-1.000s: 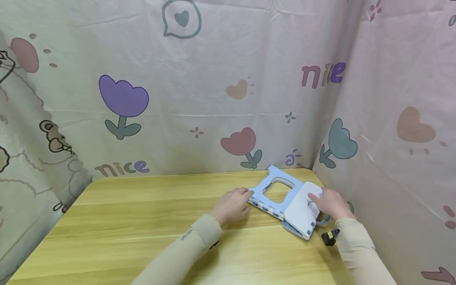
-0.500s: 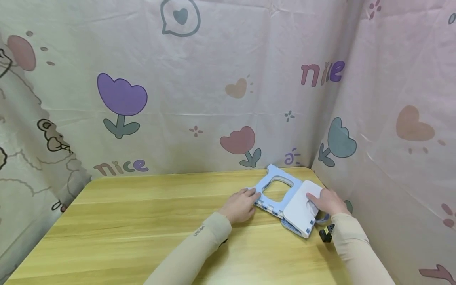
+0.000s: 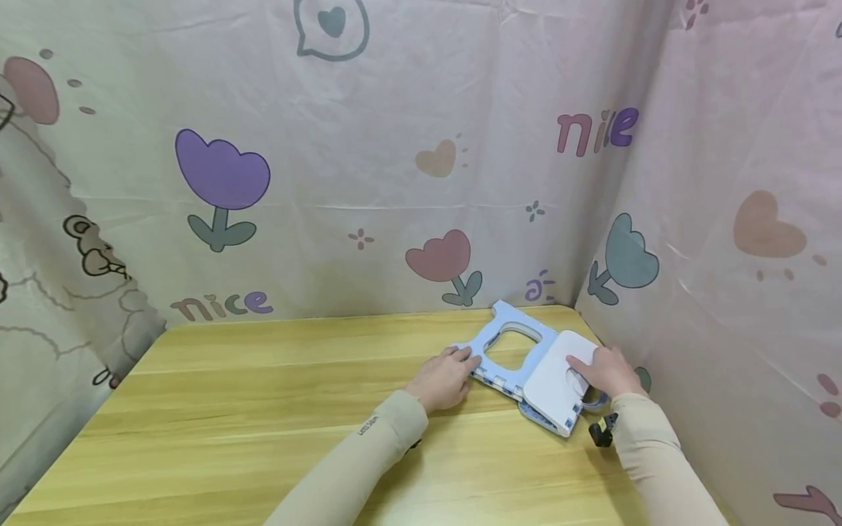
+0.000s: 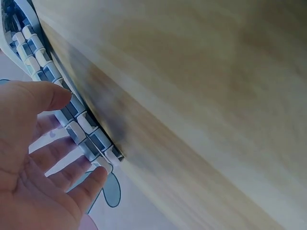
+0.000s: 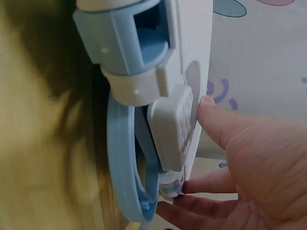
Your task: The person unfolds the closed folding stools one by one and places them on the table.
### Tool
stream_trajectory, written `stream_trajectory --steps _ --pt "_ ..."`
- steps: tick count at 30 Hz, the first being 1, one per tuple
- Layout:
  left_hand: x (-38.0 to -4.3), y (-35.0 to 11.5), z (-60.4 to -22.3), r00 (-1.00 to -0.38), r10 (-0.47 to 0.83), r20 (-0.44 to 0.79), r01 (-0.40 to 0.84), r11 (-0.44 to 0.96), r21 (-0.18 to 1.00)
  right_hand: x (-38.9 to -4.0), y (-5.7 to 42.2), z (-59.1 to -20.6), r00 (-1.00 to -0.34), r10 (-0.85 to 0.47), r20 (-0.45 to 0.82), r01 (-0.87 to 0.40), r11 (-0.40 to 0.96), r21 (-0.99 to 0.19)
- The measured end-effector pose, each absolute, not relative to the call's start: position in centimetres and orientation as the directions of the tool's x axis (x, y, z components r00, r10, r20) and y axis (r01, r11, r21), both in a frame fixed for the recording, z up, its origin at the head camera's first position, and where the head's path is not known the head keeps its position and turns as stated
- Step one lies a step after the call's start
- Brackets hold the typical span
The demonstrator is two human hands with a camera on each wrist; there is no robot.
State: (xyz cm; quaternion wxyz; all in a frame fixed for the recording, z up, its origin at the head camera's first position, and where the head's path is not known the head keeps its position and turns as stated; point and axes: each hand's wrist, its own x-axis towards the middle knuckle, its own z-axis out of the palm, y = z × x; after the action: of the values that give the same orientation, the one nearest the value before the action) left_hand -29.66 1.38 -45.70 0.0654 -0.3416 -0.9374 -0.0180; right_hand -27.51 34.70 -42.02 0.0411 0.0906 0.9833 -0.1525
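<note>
The left hand [image 3: 444,378] has moved further onto the folding stool [image 3: 522,378], fingers gripping its edge. The right hand [image 3: 612,371] also grips it, so both sides seem steadied.

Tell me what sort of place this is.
Probably a small curtained-off work corner indoors, though I can't tell in what building: printed cloth hangs behind and at both sides of a wood-grain table, and a hinged blue-and-white plastic piece is being handled on it.
</note>
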Motion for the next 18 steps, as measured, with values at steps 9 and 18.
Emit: stream_trajectory --steps 9,18 --pt "-29.0 0.9 -45.6 -0.757 0.639 0.138 0.644 0.765 -0.008 -27.8 34.3 -42.5 -0.979 0.178 -0.098 0.199 0.939 -0.279" --pt "-28.3 0.1 -45.5 -0.743 0.646 0.175 0.652 0.758 -0.027 -27.8 33.6 -42.5 -0.985 0.146 -0.093 0.167 0.947 -0.273"
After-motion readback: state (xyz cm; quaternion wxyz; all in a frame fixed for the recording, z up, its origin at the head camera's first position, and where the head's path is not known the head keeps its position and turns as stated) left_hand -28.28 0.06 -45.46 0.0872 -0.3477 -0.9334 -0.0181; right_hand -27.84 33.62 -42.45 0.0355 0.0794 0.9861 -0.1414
